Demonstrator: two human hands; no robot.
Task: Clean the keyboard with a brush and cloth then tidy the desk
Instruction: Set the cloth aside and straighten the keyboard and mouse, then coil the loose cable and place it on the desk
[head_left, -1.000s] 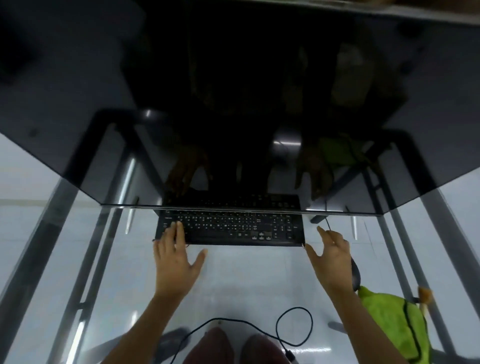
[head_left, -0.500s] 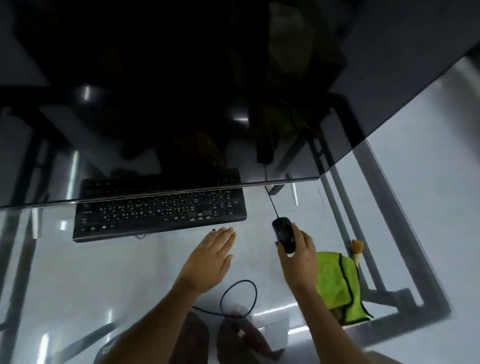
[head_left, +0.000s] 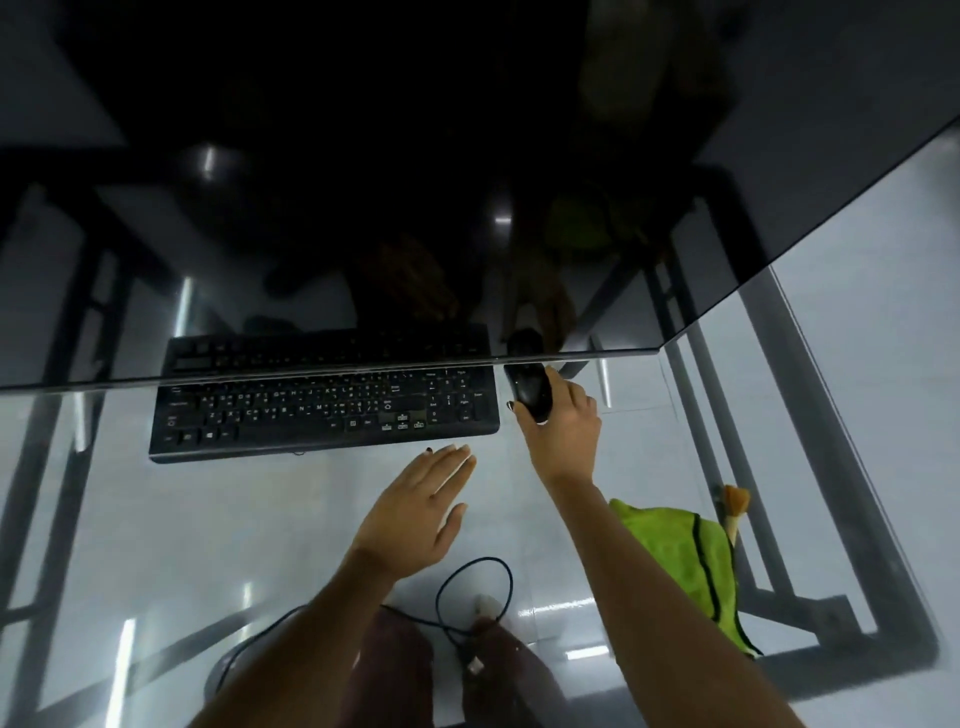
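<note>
My right hand (head_left: 563, 431) gripped the black mouse (head_left: 531, 391), just right of the black keyboard (head_left: 324, 410) on the glass bench (head_left: 156, 519). My left hand (head_left: 415, 512) hovered flat, fingers straight, near the keyboard's front edge. The green cloth (head_left: 685, 556) and brush (head_left: 733, 512) lay right of my right forearm.

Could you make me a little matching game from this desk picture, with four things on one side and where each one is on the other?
Things:
1. keyboard
2. mouse
3. green cloth
4. left hand

Places or states:
A. held in the grip of the right hand
B. lying at the right edge of the glass desk, beside the right forearm
C. flat and open, in front of the keyboard, holding nothing
D. partly under the lower edge of the dark monitor

Pairs: 1-D, 2-A, 3-B, 4-C
</note>
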